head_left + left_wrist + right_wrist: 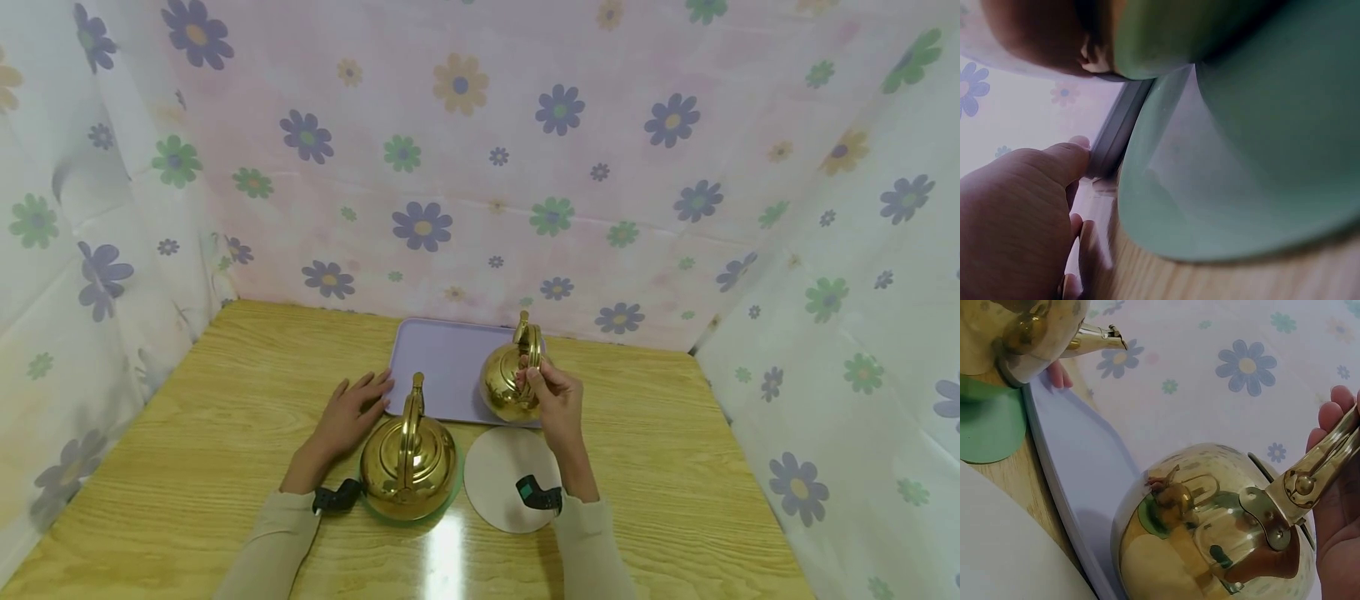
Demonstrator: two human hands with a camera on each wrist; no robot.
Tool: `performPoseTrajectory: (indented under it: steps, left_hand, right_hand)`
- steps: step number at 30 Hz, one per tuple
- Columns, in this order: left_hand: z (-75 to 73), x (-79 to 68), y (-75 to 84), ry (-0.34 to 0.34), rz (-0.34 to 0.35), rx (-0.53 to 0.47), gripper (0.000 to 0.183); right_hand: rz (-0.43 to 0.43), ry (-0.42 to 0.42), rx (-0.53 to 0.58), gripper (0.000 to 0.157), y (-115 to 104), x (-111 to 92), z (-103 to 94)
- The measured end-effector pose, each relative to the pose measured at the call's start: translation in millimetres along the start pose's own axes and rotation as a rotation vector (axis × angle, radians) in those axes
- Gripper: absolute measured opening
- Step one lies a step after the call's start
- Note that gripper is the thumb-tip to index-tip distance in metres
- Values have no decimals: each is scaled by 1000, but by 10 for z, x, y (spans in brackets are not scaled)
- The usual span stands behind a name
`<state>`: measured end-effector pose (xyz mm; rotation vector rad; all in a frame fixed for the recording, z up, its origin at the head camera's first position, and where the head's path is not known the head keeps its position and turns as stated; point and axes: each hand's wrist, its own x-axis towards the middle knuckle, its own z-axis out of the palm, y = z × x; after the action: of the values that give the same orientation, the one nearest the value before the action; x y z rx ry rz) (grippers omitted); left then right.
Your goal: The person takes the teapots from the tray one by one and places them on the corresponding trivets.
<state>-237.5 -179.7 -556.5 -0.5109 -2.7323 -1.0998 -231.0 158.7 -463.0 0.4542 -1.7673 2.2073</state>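
My right hand (558,404) grips the raised handle of a small gold kettle (506,383) over the right part of a lilac tray (442,367). In the right wrist view, fingers and palm lie around that handle, and the shiny kettle body (1210,531) overlaps the tray. My left hand (348,421) lies at the tray's left edge with its fingers spread; in the left wrist view the thumb touches the tray's rim (1113,134). Close to the left wrist stands a larger gold kettle (408,467), handle up, on a round green mat (452,500).
A round cream mat (502,483) lies in front of the tray, beside the green one. The wooden table (660,475) is bordered at the back and sides by a flower-patterned curtain (480,192). Each wrist wears a black camera.
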Motion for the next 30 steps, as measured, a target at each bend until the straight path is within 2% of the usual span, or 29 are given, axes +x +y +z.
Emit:
performPoseTrajectory:
  steps: [4, 11, 18, 30]
  left_hand:
    - [0, 7, -6, -9, -3, -1, 43]
    - [8, 17, -10, 20, 27, 3, 43]
    - [13, 14, -24, -12, 0, 0, 44]
    - [10, 7, -1, -9, 6, 5, 44]
  right_hand:
    - [2, -2, -13, 30, -7, -12, 12]
    - [-15, -29, -4, 29, -37, -40, 23]
    - [-29, -41, 2, 32, -82, -84, 30]
    - [-77, -51, 10, 32, -101, -136, -5]
